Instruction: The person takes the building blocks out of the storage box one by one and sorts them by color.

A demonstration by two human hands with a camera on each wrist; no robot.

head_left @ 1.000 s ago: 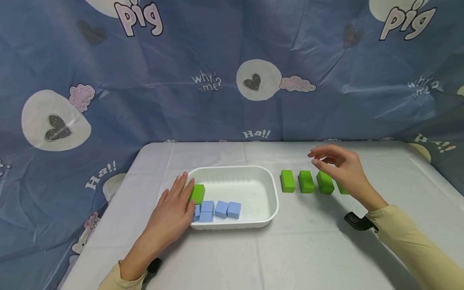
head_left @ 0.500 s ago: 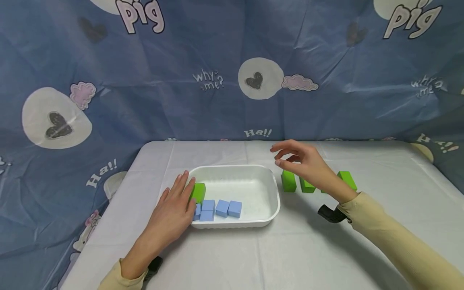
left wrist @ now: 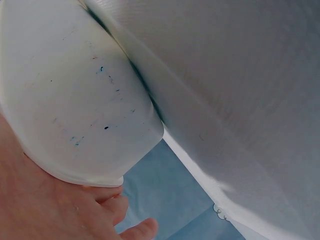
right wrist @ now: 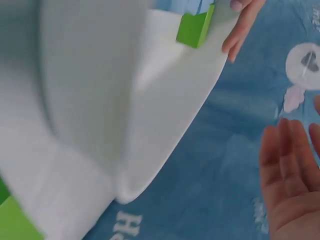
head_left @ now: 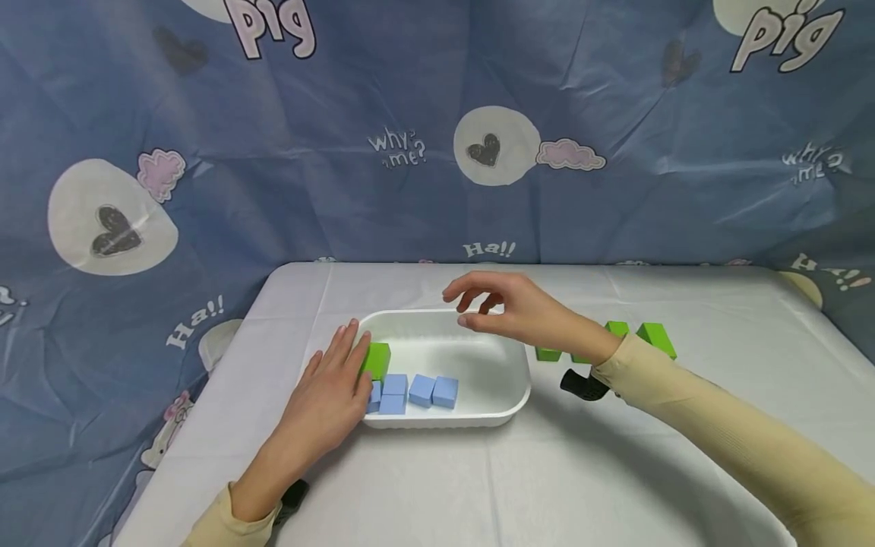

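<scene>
My left hand (head_left: 330,391) lies along the left end of the white tray (head_left: 506,414), its fingers straight over the rim. In the left wrist view the hand also touches the tray's speckled outer side (left wrist: 85,110). Beside those fingers, inside the tray, sits a green block (head_left: 377,360), and several light blue blocks (head_left: 445,392) line the front, partly covered by the hand. Over the tray's back right part hovers my right hand (head_left: 513,308). Its fingers are loosely bent and hold nothing; the right wrist view shows the bare palm (right wrist: 300,210).
Several green blocks stand in a row on the white-clothed table (head_left: 424,486) right of the tray, partly hidden by the right forearm; the rightmost block (head_left: 656,339) shows best. A blue printed cloth (head_left: 328,190) hangs behind the table.
My right hand has moved left from above the row of green blocks to over the tray. The left hand has stayed at the tray's left end.
</scene>
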